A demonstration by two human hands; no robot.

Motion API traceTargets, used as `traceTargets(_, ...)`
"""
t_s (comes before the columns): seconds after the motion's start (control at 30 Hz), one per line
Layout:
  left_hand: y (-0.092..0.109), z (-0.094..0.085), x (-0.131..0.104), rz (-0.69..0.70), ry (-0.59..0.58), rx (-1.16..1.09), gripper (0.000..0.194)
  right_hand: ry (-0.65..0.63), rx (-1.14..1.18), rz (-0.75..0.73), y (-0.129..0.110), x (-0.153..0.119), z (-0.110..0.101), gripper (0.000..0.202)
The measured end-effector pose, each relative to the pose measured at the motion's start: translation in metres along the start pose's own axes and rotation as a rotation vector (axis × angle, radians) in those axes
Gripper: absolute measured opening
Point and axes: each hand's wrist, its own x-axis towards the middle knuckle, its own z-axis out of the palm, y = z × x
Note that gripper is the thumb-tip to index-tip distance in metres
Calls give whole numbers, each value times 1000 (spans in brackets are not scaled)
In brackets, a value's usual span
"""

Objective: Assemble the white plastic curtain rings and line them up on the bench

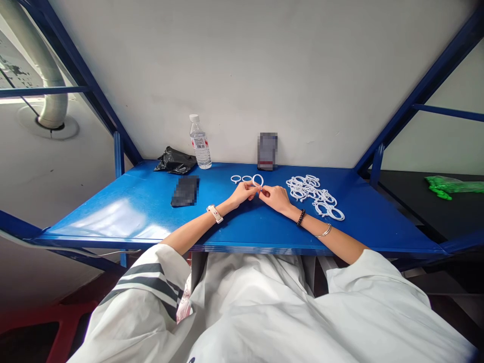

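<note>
Our hands (244, 194) (278, 198) pinch a white ring (258, 175); at their ten o'clock two rings (236, 176) look done, at three a pile (313, 191) seems left.

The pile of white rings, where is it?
In the head view, the pile of white rings lies on the blue table, just right of the right hand.

From here I take it for a workshop: a blue bench (234, 232) set between metal beams (419, 92) carries a heap of rings (312, 192). My feed also shows a duct (55, 108) at left and green parts (440, 186) on a black table (404, 199) at right.
</note>
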Motion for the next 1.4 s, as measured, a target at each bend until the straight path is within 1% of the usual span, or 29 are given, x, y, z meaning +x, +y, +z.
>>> traceTargets(0.17,-5,-3,3,22,11,43,55,58,186,22,6,3,4,14)
traceTargets(0.33,-10,-7,5,54,36,107,59,73,439,5,10,4,5,16)
traceTargets(0.4,-10,-7,6,64,29,141,58,66,570,-6,10,4,4,20)
traceTargets(0.47,-11,-7,5,66,6,172,57,41,717,2,10,5,4,29)
traceTargets(0.53,-10,-5,3,69,-22,196,56,10,850,35,11,6,5,39)
traceTargets(0.6,-10,-3,1,77,-52,213,56,-2,930,72,11,8,6,46)
traceTargets(0.7,-7,0,-2,94,-74,228,56,27,947,102,13,9,8,47)
traceTargets(0.9,-1,3,-7,107,-84,231,55,73,885,91,13,8,6,45)
traceTargets(1.07,3,3,-6,81,-111,190,56,60,931,102,13,9,6,49)
traceTargets(1.27,-1,-2,-1,60,-124,126,58,89,966,88,15,11,8,56)
traceTargets(1.4,-3,-3,0,54,-109,108,60,113,1044,117,16,12,9,60)
